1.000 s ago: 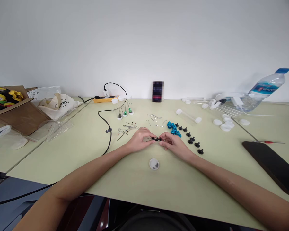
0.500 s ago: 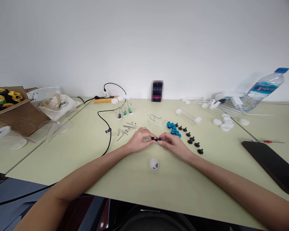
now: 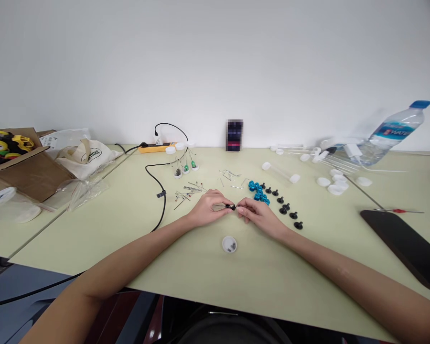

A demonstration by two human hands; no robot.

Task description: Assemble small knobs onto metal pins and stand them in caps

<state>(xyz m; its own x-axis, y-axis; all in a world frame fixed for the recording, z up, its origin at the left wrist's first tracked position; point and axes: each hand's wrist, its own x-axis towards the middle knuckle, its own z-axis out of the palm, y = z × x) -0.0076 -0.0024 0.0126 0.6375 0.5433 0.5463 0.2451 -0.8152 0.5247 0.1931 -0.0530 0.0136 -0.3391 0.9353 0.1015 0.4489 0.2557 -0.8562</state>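
Pinched in the fingers of my left hand (image 3: 208, 209) is a small black part (image 3: 231, 207) with thin metal wires running back under the palm. My right hand (image 3: 260, 215) is closed at the right end of this part, thumb against fingertips; what lies between them is too small to make out. Below the hands sits a white cap (image 3: 229, 244) holding several tiny dark pieces. Blue ball-like parts (image 3: 258, 192) and a row of black disc-based stems (image 3: 283, 210) lie right of my right hand. Thin metal pins (image 3: 188, 192) are scattered left of my left hand.
Bent hex keys (image 3: 230, 175) lie beyond the hands. Clear tubes with wired green and black pieces (image 3: 185, 168) stand at back left near a power strip (image 3: 157, 149). A phone (image 3: 234, 135) leans on the wall. White caps (image 3: 338, 181), a water bottle (image 3: 394, 131) and a black slab (image 3: 403, 246) are right.
My right fingertips have shifted slightly to the right, and a little more of the black part's end shows. My left hand keeps its place.
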